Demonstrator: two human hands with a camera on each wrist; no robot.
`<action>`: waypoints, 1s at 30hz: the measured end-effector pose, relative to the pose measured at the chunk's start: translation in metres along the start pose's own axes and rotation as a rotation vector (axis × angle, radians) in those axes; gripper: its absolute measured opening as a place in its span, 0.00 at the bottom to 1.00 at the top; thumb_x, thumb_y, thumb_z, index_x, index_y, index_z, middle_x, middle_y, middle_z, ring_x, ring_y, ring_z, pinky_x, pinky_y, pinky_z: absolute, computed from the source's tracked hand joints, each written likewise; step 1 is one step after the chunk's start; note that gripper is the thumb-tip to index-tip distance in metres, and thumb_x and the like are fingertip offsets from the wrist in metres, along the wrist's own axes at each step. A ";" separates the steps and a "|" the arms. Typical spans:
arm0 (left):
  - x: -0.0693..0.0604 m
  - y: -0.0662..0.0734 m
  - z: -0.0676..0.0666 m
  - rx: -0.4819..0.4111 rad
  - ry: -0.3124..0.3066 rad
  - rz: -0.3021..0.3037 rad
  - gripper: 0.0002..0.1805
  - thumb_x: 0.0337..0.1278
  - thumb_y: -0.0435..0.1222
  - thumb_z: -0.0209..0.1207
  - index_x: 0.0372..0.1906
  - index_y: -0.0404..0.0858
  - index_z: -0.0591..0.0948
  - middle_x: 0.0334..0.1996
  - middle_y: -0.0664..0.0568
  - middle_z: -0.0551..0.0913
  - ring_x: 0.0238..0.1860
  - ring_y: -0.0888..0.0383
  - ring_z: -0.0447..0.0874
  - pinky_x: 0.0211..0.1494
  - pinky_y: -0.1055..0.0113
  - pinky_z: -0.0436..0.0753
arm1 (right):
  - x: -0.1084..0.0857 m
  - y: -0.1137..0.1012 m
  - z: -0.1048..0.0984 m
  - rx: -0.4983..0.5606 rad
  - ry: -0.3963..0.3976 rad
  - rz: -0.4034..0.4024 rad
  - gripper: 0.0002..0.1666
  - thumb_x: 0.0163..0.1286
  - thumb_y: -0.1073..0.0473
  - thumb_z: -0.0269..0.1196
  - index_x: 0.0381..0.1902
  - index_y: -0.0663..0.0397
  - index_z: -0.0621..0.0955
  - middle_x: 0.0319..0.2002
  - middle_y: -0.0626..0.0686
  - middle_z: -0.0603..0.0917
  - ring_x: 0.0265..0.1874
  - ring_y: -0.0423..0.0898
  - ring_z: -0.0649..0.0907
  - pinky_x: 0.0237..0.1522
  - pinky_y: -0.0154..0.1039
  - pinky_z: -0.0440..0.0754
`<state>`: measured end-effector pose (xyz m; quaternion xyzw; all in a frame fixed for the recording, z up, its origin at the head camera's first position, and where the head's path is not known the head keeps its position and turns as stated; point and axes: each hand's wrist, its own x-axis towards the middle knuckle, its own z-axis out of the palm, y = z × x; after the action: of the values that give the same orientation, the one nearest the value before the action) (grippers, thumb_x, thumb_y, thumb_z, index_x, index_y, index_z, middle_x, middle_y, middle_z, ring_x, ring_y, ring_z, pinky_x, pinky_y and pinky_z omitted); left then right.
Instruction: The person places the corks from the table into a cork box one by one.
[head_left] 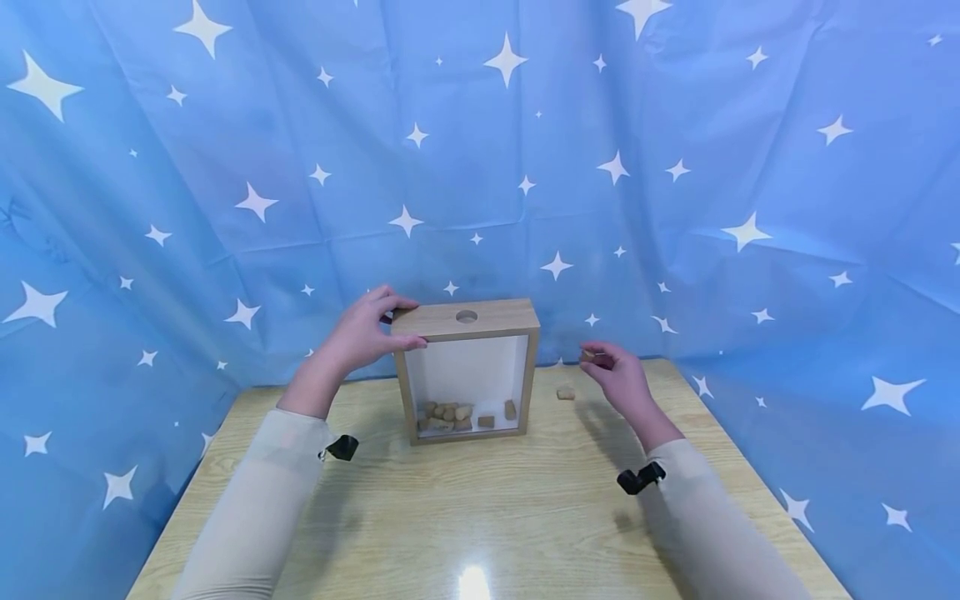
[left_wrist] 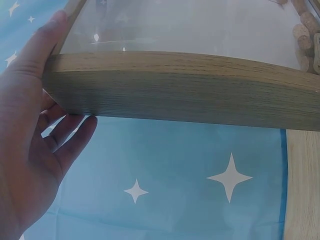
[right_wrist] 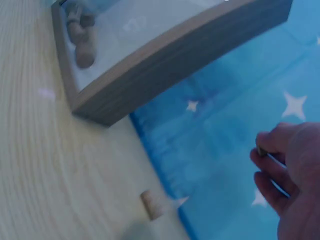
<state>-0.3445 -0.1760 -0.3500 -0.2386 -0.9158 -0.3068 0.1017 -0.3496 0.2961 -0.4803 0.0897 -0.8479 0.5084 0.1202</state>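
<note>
A wooden box frame (head_left: pixel 465 319) with a clear front and a round hole in its top stands upright on the table. Several corks (head_left: pixel 447 413) lie at its bottom behind the clear front. My left hand (head_left: pixel 365 329) grips the box's upper left corner, thumb on the front edge and fingers behind, as the left wrist view also shows. Right of the box, above the table, my right hand (head_left: pixel 619 377) pinches a cork (head_left: pixel 587 356) between thumb and fingers; in the right wrist view the fingers mostly cover it. A loose cork (right_wrist: pixel 151 205) lies on the table below that hand.
The pale wooden table (head_left: pixel 480 500) ends just behind the box. A blue curtain (head_left: pixel 480 167) with white stars hangs at the back and both sides. Small black wrist cameras (head_left: pixel 641 478) sit at the sleeves.
</note>
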 end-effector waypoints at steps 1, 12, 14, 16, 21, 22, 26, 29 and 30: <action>0.000 0.000 0.000 0.000 0.000 -0.002 0.42 0.58 0.56 0.82 0.74 0.45 0.83 0.52 0.53 0.77 0.51 0.49 0.74 0.54 0.49 0.75 | 0.000 -0.005 0.000 -0.005 -0.001 -0.011 0.22 0.82 0.61 0.69 0.70 0.56 0.85 0.62 0.62 0.87 0.59 0.57 0.87 0.51 0.32 0.85; 0.000 0.000 0.000 -0.008 0.005 -0.001 0.41 0.58 0.56 0.82 0.74 0.45 0.84 0.52 0.54 0.77 0.52 0.47 0.75 0.54 0.49 0.76 | 0.008 -0.048 -0.004 -0.038 -0.017 -0.096 0.21 0.82 0.57 0.71 0.69 0.53 0.87 0.55 0.57 0.91 0.54 0.53 0.88 0.47 0.31 0.84; 0.000 0.001 0.000 -0.008 0.006 0.000 0.41 0.58 0.55 0.82 0.73 0.45 0.84 0.51 0.54 0.77 0.51 0.48 0.74 0.54 0.49 0.76 | 0.009 -0.058 -0.004 -0.047 -0.017 -0.118 0.21 0.81 0.57 0.71 0.68 0.53 0.87 0.55 0.56 0.92 0.53 0.53 0.88 0.47 0.31 0.84; 0.000 0.001 0.000 -0.007 0.007 0.004 0.41 0.58 0.55 0.82 0.73 0.45 0.84 0.51 0.53 0.77 0.51 0.48 0.74 0.54 0.49 0.75 | 0.011 -0.068 -0.005 -0.052 -0.013 -0.142 0.20 0.80 0.58 0.72 0.67 0.53 0.87 0.54 0.55 0.92 0.53 0.53 0.88 0.46 0.31 0.84; 0.001 0.000 0.000 -0.005 0.007 0.009 0.41 0.58 0.55 0.82 0.73 0.44 0.84 0.52 0.53 0.78 0.53 0.45 0.76 0.55 0.49 0.76 | 0.016 -0.091 -0.006 -0.070 0.001 -0.207 0.20 0.79 0.59 0.73 0.65 0.53 0.88 0.55 0.54 0.93 0.53 0.52 0.89 0.47 0.31 0.83; 0.001 0.000 0.000 -0.004 0.006 0.009 0.41 0.58 0.55 0.82 0.73 0.45 0.84 0.52 0.53 0.78 0.54 0.45 0.76 0.55 0.49 0.76 | 0.017 -0.096 -0.007 -0.076 0.004 -0.222 0.19 0.79 0.59 0.73 0.65 0.54 0.88 0.55 0.55 0.92 0.52 0.51 0.89 0.48 0.32 0.83; 0.000 0.000 -0.001 -0.002 -0.002 0.006 0.43 0.58 0.59 0.81 0.74 0.45 0.84 0.53 0.53 0.78 0.53 0.48 0.75 0.56 0.49 0.76 | 0.021 -0.112 -0.008 -0.082 0.004 -0.273 0.18 0.79 0.61 0.72 0.64 0.55 0.88 0.56 0.57 0.92 0.52 0.51 0.89 0.50 0.34 0.84; 0.000 -0.001 -0.002 -0.002 -0.007 0.005 0.44 0.57 0.61 0.80 0.74 0.46 0.84 0.53 0.54 0.78 0.54 0.49 0.75 0.57 0.49 0.77 | 0.024 -0.122 -0.010 -0.079 0.004 -0.307 0.18 0.79 0.62 0.72 0.63 0.54 0.89 0.56 0.57 0.92 0.53 0.52 0.90 0.52 0.34 0.83; 0.000 -0.001 -0.002 -0.001 -0.006 0.003 0.43 0.57 0.61 0.80 0.74 0.46 0.84 0.53 0.54 0.78 0.54 0.49 0.75 0.57 0.49 0.77 | 0.025 -0.125 -0.010 -0.079 0.005 -0.321 0.18 0.79 0.63 0.72 0.64 0.54 0.89 0.57 0.57 0.91 0.53 0.52 0.90 0.53 0.34 0.83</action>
<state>-0.3450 -0.1774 -0.3490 -0.2411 -0.9155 -0.3064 0.0993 -0.3380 0.2461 -0.3629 0.2181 -0.8418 0.4489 0.2055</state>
